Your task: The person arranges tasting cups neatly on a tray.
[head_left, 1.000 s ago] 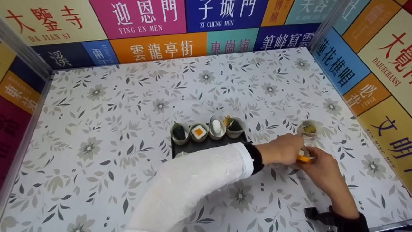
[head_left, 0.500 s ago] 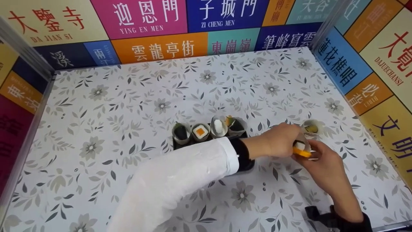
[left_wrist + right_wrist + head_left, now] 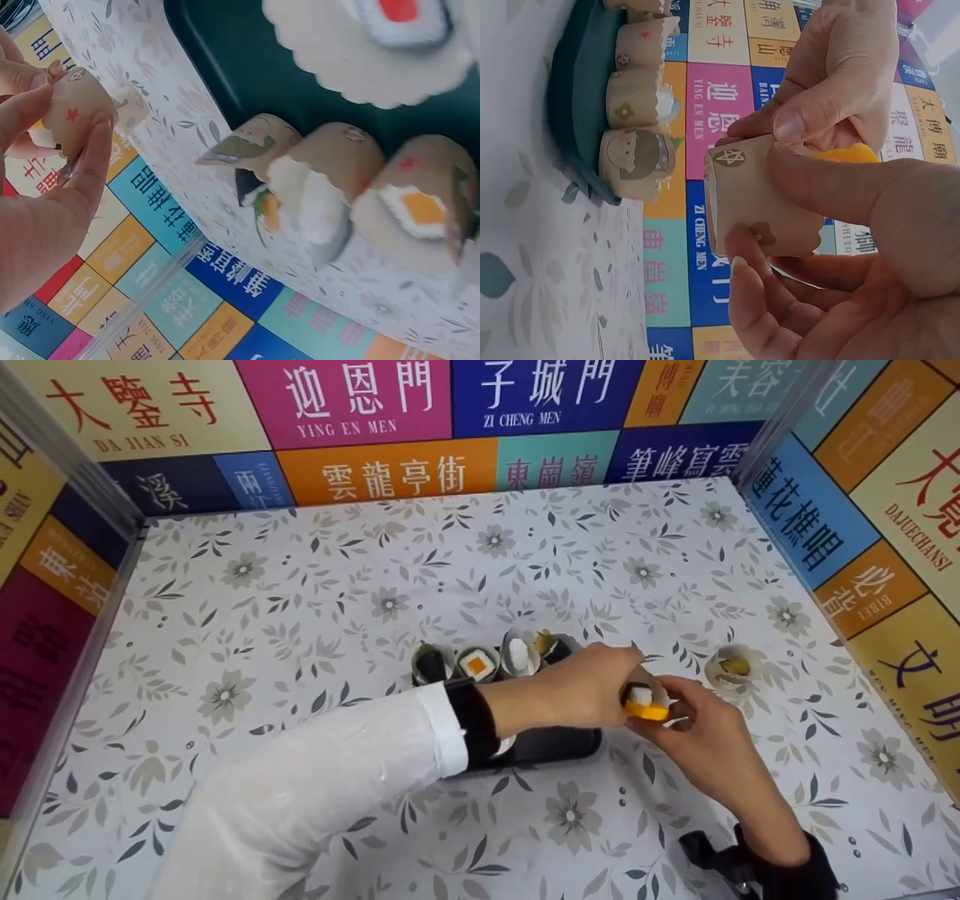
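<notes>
My left hand, in a white sleeve with a black wrist band, and my right hand together hold a beige paper baking cup between fingers and thumbs. Inside it a white sushi piece with a yellow-orange side shows. In the head view both hands are just off the tray's right end. The dark green tray bears a back row of several filled cups, partly behind my left hand. Among their contents are a sushi piece with an orange centre and a white oblong piece.
Apart on the right of the flowered tablecloth stands another paper cup with a greenish-yellow piece. A scalloped cup with a red-centred sushi piece sits in the tray's front part. Lettered panels wall the table's back and sides.
Both hands have moved left with the filled cup, from beside the lone cup to the tray's right end. The cup's opening and its yellow-orange side show more clearly now.
</notes>
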The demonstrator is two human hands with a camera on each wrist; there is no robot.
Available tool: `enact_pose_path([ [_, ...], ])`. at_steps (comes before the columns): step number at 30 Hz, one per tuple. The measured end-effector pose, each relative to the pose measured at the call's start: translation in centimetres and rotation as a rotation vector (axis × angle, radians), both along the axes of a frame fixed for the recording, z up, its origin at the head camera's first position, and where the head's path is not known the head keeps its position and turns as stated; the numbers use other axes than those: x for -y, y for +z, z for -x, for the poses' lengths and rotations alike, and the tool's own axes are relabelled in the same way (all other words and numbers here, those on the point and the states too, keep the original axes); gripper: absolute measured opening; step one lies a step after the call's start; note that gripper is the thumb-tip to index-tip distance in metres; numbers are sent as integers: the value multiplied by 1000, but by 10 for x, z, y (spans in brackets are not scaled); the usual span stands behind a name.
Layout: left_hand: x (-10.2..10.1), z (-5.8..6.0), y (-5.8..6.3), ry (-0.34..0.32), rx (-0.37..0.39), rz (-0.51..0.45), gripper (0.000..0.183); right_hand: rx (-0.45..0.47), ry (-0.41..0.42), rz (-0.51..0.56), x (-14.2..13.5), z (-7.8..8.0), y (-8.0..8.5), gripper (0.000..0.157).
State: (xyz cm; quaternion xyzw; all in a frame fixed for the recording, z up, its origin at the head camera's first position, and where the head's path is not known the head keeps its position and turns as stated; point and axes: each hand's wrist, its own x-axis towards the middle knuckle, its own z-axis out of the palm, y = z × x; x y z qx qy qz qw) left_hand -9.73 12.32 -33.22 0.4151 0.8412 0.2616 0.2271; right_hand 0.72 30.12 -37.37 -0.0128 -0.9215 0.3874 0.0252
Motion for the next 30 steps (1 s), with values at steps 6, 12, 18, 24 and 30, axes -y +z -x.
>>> enact_pose_path([
  [6, 29, 0, -5, 21, -19, -3, 39, -23, 83, 19, 23, 10, -4, 49],
  [12, 47, -1, -14, 48, -16, 61, 40, -22, 148, 27, 42, 16, -14, 47],
  [18, 61, -2, -25, 57, 15, 60, 37, -21, 187, 30, 56, 21, -25, 47],
  [24, 74, -2, -37, 73, 9, 58, 35, -5, 220, 20, 68, 26, -36, 43],
  [30, 80, -4, -51, 33, -47, 71, 32, 17, 236, -8, 76, 27, -45, 44],
])
